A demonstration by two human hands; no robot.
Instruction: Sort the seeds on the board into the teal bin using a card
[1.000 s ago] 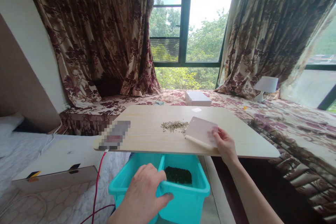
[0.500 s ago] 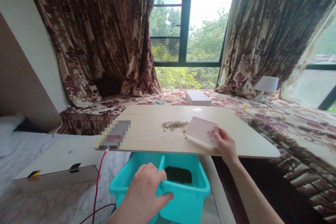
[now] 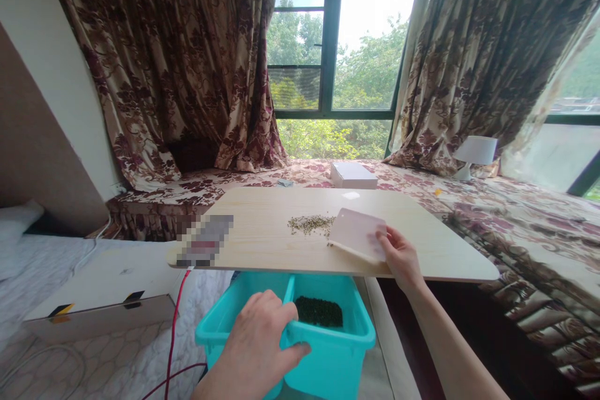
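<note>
My right hand (image 3: 400,255) pinches the right edge of a pale, translucent plastic scraper (image 3: 357,234), tilted over the tabletop. Beside the scraper's left edge lies a loose heap of small greenish-brown beans or seeds (image 3: 310,224). Below the table's near edge is a turquoise two-compartment bin (image 3: 328,356). My left hand (image 3: 262,340) grips its near rim at the divider, fingers over the edge and thumb outside. Dark green grains (image 3: 319,312) cover the floor of the right compartment. The left compartment is partly hidden by my left hand.
The light wooden table (image 3: 262,250) carries a blurred-out device (image 3: 205,241) with a red cable (image 3: 174,331) at its left end. A white box (image 3: 107,287) lies on the bed at left. Behind the table are another white box (image 3: 354,175) and a lamp (image 3: 475,151).
The scraper and my right hand have shifted slightly left, towards the heap. My left hand and the bin stay in place.
</note>
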